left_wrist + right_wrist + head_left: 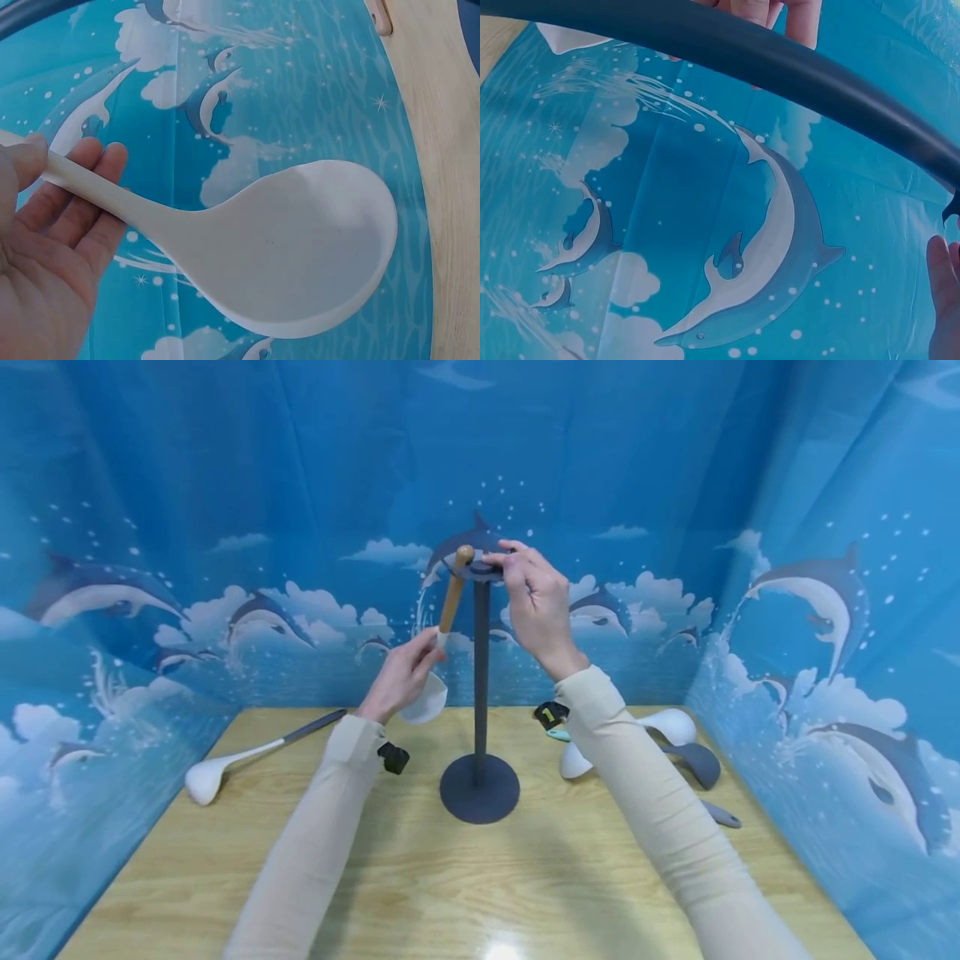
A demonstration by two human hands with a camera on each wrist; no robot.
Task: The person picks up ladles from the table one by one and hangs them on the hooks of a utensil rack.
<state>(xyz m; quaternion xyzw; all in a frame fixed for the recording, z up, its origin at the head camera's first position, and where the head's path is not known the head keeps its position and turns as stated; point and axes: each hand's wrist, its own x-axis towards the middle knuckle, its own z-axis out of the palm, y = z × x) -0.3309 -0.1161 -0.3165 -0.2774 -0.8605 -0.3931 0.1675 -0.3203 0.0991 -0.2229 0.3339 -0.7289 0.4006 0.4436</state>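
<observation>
Upon the wooden table (420, 893) rises a dark stand (481, 677), and just left of it a white ladle (424, 700) tilts in the air, its wooden handle (452, 602) reaching up beside the stand's top. The left hand (401, 677) grips the ladle; the right hand (536, 597) is at that top, though whether it pinches anything I can't tell.

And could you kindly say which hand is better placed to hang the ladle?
Probably the left hand: it grips the ladle, whose brown handle reaches the top of the stand; the right hand is up there too, but not on the ladle.
</observation>
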